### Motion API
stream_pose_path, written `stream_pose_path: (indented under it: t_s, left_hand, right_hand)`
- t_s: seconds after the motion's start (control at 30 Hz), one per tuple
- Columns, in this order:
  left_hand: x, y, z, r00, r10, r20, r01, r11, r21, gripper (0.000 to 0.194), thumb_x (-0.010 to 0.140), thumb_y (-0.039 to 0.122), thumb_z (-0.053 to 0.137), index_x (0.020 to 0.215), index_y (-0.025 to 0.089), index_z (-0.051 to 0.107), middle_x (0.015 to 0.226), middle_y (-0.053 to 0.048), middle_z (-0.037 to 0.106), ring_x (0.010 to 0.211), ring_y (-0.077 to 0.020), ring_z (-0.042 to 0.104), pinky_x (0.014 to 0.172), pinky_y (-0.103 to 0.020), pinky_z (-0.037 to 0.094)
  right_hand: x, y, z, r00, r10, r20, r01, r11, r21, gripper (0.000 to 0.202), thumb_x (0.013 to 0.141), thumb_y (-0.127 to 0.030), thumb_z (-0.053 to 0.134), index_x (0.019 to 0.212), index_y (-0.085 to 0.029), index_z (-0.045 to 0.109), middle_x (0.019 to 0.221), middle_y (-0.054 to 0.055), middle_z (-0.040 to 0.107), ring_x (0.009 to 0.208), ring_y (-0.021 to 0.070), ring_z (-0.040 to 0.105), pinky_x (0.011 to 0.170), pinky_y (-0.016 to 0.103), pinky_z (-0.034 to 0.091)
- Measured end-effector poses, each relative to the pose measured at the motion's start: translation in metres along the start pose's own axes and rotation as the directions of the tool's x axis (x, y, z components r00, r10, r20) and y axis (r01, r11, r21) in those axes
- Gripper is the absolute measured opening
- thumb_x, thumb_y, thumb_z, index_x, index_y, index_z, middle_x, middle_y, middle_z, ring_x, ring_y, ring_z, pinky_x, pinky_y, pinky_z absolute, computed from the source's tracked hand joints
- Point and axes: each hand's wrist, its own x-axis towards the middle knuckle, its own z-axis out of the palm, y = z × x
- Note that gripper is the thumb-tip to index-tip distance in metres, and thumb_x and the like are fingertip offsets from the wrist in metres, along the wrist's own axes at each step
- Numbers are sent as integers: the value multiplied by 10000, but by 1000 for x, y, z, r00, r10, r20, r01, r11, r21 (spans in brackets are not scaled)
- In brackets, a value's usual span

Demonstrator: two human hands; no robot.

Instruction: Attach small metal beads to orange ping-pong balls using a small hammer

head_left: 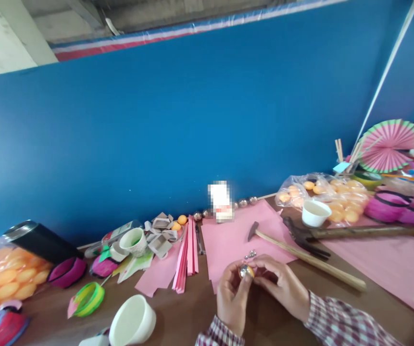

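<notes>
My left hand (233, 294) is closed round a small orange ball (247, 272) that is partly covered with shiny silver pieces. At the ball's right side, my right hand (282, 284) has its fingertips pinched together; whatever is between them is too small to make out. Just beyond my hands, several loose silver bits (250, 253) lie on a pink sheet (228, 245). A small hammer (300, 252) with a wooden handle rests across the sheet, right of my hands. Several silver-covered balls (243, 203) stand in a row by the wall.
A claw hammer (309, 238) lies at the right, near a white cup (315, 213) and bagged orange balls (345, 204). On the left are a white bowl (132, 321), a green tape roll (89, 299), folded pink paper (185, 259) and a black flask (44, 242). A blue wall (174, 120) bounds the table.
</notes>
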Motion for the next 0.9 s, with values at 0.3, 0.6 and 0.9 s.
stream_pose_path:
  t_s: [0.3,0.6,0.9]
  left_hand:
    - [4,-11,-3,1000,-1,6,1,999,50,342,720,288,553,1035,155,535,1028,-118,594,965,-232,546,865,-344,422]
    - [3,-6,0,994,108,28,-112,960,258,357,733,336,513,1045,169,560,1065,-111,583,984,-231,532,883,-356,410]
    - [1,-3,4,988,59,-142,-42,992,121,414,626,421,606,943,155,594,904,-105,626,816,-228,593,672,-327,508]
  right_hand:
    - [2,-2,-1,999,46,9,-46,999,5,246,713,-207,544,956,-236,575,883,48,583,707,143,556,642,259,478]
    - [0,-6,0,1000,-8,-23,8,1000,29,207,743,-260,505,931,-219,579,873,58,593,743,155,561,689,275,481]
    - [-3,-6,-1,988,-142,-63,135,985,-106,208,786,-254,438,919,-205,591,809,45,592,715,144,553,641,259,464]
